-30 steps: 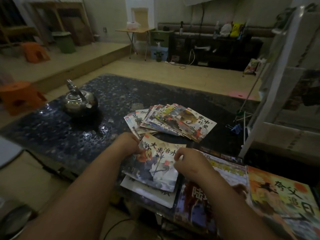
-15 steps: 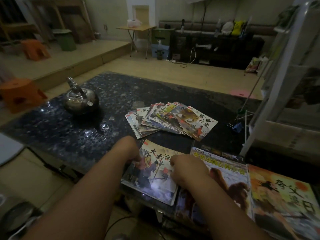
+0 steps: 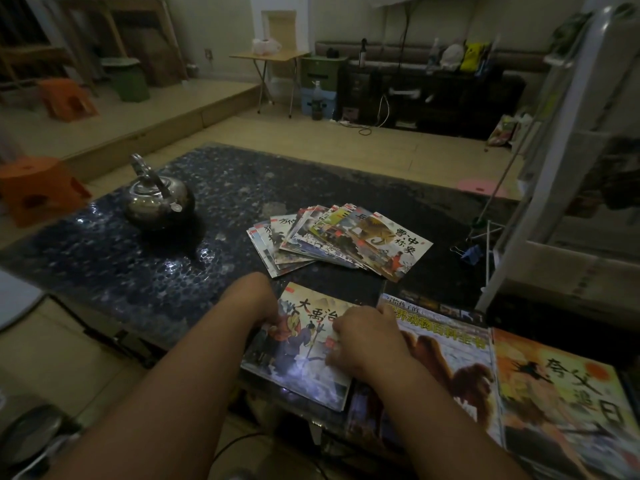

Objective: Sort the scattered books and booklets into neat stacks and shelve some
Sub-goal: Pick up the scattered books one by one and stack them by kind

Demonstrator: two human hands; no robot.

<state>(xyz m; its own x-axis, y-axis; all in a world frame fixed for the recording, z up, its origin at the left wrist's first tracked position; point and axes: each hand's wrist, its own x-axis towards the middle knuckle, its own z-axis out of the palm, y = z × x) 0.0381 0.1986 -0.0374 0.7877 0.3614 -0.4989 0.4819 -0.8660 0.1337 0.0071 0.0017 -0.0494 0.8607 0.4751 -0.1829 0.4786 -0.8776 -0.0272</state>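
Note:
A small stack of picture booklets [image 3: 304, 362] lies at the near edge of the dark pebbled table [image 3: 138, 278]. My left hand [image 3: 259, 304] grips its left edge, and my right hand [image 3: 363, 341] sits with curled fingers on its right side, holding it. Beyond them, several booklets lie in a fanned pile [image 3: 346, 240] on the table. A large animal book [image 3: 450, 358] is right of the stack, with an orange-covered book [image 3: 561, 403] beside it.
A metal kettle [image 3: 159, 199] stands on the table's left part. A white shelf unit [image 3: 554, 168] rises at the right, with a blue binder clip [image 3: 471, 252] near its foot. An orange stool [image 3: 31, 192] stands left of the table.
The top booklet, held tilted above a white one, has come down flat onto the stack. Both hands lowered with it and stayed at its edges.

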